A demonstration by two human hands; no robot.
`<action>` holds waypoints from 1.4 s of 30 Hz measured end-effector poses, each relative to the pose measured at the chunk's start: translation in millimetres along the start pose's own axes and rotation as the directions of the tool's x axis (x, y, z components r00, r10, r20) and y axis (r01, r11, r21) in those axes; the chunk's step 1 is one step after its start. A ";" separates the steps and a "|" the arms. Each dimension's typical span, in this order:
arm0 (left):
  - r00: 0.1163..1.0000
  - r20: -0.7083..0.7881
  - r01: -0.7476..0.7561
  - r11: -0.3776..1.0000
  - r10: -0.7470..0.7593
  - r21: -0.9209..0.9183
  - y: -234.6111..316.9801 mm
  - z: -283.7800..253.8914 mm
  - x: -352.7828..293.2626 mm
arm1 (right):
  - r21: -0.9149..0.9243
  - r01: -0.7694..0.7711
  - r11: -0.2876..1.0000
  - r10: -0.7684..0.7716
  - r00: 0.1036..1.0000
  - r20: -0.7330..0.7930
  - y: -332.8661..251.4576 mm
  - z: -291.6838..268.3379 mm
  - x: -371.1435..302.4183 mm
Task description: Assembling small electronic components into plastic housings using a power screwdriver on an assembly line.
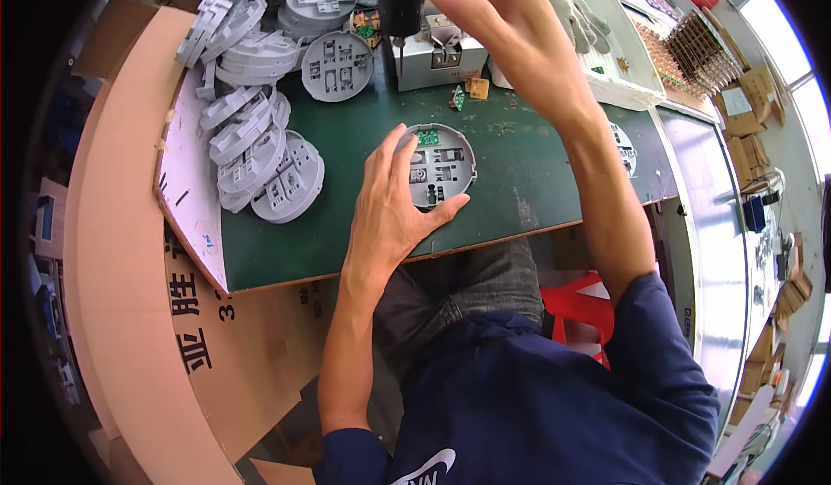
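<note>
A round grey plastic housing lies on the green table top in front of me, its inner side with slots and ribs facing up. Near its upper edge sits a small green circuit board. My left hand grips the housing's left and near rim, fingers and thumb spread round it. A black electric screwdriver hangs upright at the top, its thin bit pointing down. Beside it my right hand is raised, fingers stretched out, with a gap between it and the tool; some fingertips leave the picture.
Stacks of similar grey housings fill the table's left side; one housing lies apart behind. A metal-topped box and two small boards sit beyond. A white tray holds gloves. A cardboard wall borders the left.
</note>
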State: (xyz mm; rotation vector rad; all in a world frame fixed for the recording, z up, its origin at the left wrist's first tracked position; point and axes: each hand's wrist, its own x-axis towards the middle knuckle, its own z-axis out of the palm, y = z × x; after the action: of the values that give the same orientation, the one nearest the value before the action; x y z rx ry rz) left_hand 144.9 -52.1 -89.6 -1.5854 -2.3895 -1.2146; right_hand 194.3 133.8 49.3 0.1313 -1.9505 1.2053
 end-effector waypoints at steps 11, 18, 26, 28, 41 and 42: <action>0.998 0.047 0.041 0.999 -0.040 -0.018 1.2 -4.6 -0.2 | 0.445 -0.142 0.884 0.165 0.986 -0.012 -6.1 13.3 53.7; 0.999 0.040 0.028 1.000 -0.027 -0.011 1.6 -4.6 1.3 | 0.107 -0.028 0.994 0.060 0.949 -0.309 43.7 1.2 65.7; 0.999 0.042 0.031 1.000 -0.031 -0.002 2.1 -4.2 0.6 | 0.090 -0.099 0.991 0.117 0.966 -0.229 49.4 2.2 64.4; 0.999 0.013 0.029 0.999 -0.029 -0.019 1.7 -1.8 0.0 | 0.128 -0.115 0.985 0.138 0.972 -0.190 45.6 -0.1 52.3; 0.999 0.034 0.018 1.000 -0.018 0.022 3.5 -3.1 1.9 | 0.278 -0.231 0.932 0.256 0.965 -0.056 15.5 23.7 -8.9; 0.999 0.032 0.012 1.000 -0.013 0.026 3.7 -3.3 1.9 | 0.279 -0.232 0.932 0.256 0.965 -0.055 18.4 23.7 -9.2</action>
State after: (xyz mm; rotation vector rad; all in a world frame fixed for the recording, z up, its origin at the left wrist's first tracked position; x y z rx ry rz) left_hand 145.7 -52.0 -84.3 -1.5973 -2.4272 -1.1643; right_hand 177.8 122.2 25.3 -0.0276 -1.7520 1.6132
